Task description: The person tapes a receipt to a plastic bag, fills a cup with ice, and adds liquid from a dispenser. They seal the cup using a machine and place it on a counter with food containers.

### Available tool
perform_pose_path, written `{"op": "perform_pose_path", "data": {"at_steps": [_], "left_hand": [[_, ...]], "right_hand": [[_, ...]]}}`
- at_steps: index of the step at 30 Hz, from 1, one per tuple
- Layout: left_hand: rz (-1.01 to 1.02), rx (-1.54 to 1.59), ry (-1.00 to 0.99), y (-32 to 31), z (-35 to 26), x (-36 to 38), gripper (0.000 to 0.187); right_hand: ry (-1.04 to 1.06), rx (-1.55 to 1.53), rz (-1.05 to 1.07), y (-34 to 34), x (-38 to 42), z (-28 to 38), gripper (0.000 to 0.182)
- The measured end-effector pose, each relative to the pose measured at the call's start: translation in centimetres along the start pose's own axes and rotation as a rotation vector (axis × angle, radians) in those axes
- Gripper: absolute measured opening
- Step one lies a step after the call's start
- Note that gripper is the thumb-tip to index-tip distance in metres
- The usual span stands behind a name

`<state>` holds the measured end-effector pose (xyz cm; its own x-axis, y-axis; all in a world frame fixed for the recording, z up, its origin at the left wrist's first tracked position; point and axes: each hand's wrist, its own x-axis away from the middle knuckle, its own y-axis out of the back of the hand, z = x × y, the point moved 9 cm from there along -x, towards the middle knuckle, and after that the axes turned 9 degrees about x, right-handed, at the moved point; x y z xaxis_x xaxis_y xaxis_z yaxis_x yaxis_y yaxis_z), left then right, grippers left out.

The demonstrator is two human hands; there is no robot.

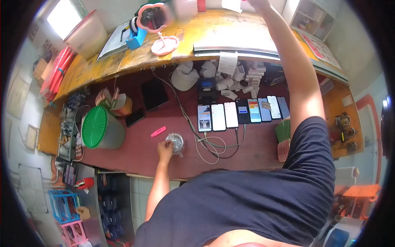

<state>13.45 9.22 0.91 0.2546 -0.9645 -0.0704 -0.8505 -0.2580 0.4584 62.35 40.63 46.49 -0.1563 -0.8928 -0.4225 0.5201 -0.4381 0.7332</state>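
Observation:
My left hand [165, 150] is on the lower dark red desk, its fingers closed at the left side of a round, shiny thing in crinkled clear plastic [176, 144]. A pink highlighter-like stick [158, 131] lies just beyond that hand. My right arm stretches up over the wooden counter to the far edge of the view. There my right hand [258, 3] is mostly cut off, close to a bright white paper [232, 5]. Its fingers lie outside the picture.
Several phones [218, 117] stand in a row on the desk, with cables [210, 146] looping before them. A bin with a green lid [94, 126] stands left. Behind are a small printer [206, 87] and crumpled papers. A pink-framed mirror [164, 44] stands on the wooden counter [181, 31].

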Motion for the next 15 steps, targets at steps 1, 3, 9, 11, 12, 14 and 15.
{"op": "perform_pose_path", "data": {"at_steps": [1,3,9,11,12,14,15], "left_hand": [[0.031,-0.051,0.007,0.0,-0.4,0.1,0.019],[0.058,-0.095,0.010,-0.5,-0.1,0.2,0.017],[-0.081,0.132,0.034,0.6,-1.0,1.4,0.013],[-0.096,0.211,0.024,0.8,-2.2,1.8,0.014],[-0.099,0.213,0.014,0.8,-1.5,1.9,0.014],[-0.110,0.154,0.028,0.8,-0.6,1.8,0.014],[-0.109,0.154,0.025,0.7,-1.2,1.4,0.014]], "right_hand": [[-0.125,0.126,0.050,-0.4,-5.3,-4.0,0.037],[-0.247,0.254,0.094,1.3,-4.3,-3.5,0.036],[0.019,0.162,-0.003,4.1,-7.2,0.6,0.038],[0.111,0.126,-0.044,5.2,-8.1,1.7,0.039],[0.156,0.109,-0.066,5.9,-8.5,2.0,0.039],[0.242,0.079,-0.109,7.1,-9.1,2.5,0.040],[0.282,0.064,-0.125,7.5,-9.3,2.5,0.041]]}}
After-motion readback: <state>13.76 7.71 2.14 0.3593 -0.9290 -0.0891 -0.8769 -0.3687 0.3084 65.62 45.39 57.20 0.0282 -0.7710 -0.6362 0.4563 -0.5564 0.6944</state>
